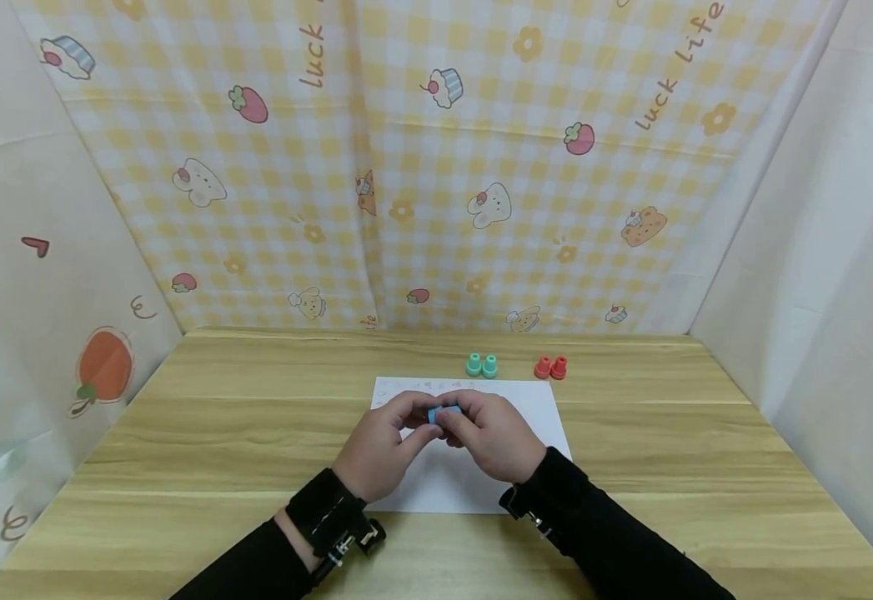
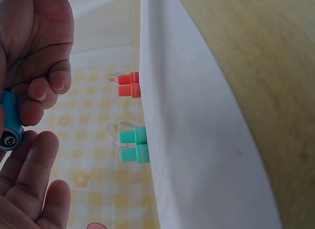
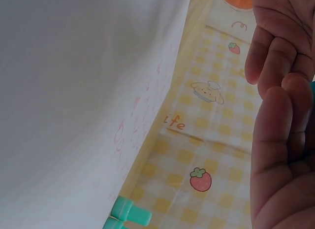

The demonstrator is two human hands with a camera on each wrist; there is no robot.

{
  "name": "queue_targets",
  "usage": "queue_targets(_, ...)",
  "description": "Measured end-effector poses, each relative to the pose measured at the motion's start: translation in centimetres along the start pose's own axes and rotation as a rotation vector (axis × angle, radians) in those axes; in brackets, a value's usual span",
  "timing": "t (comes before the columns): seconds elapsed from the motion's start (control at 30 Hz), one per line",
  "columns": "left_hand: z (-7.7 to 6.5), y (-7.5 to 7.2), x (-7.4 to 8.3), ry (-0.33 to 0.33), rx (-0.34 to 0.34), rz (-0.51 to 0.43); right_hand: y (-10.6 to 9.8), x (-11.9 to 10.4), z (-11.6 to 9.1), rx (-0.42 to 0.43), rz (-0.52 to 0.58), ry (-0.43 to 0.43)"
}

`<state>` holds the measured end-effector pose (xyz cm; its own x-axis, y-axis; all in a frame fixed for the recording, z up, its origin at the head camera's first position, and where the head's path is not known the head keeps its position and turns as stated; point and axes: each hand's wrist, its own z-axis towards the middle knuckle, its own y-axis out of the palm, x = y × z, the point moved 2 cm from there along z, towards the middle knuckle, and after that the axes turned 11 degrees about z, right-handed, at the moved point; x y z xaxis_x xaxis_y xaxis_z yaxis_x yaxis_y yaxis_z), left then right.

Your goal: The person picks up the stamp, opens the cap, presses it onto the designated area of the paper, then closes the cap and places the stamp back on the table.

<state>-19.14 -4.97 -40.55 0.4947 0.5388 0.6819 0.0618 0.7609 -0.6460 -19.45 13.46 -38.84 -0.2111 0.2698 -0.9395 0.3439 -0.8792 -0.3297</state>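
Observation:
Both hands meet over the white sheet of paper (image 1: 451,479). Between their fingertips is a small blue cylindrical piece (image 1: 433,415); in the left wrist view its end bears a black round emblem (image 2: 10,139) with an 8. My left hand (image 1: 378,450) pinches it from the left with thumb and fingers. From the right, my right hand (image 1: 502,437) holds it too, thumb across its near side. Fingers cover much of the piece, so I cannot tell whether it is one part or two. Faint pink marks (image 3: 135,111) show on the paper's far part.
Two green pegs (image 1: 482,366) with wide bases stand side by side just beyond the paper. Right of them are two similar red pegs (image 1: 550,367). The wooden table (image 1: 256,417) ends at a checked cloth (image 1: 436,208) behind, with pale cloth walls on both sides.

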Motion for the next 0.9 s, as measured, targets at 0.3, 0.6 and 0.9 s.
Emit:
queue_targets(0.3,-0.02,-0.13,-0.04,-0.041,-0.042,-0.094,0.11,0.13,0.11,0.004,0.034,-0.004)
queue_targets(0.6,0.02,-0.29,-0.19,-0.046,-0.064,-0.156,0.12,0.08,0.05,-0.004,0.031,-0.016)
queue_targets(0.9,0.02,-0.37,-0.3,-0.062,-0.084,-0.188,0.08,0.02,0.0,-0.03,0.064,-0.033)
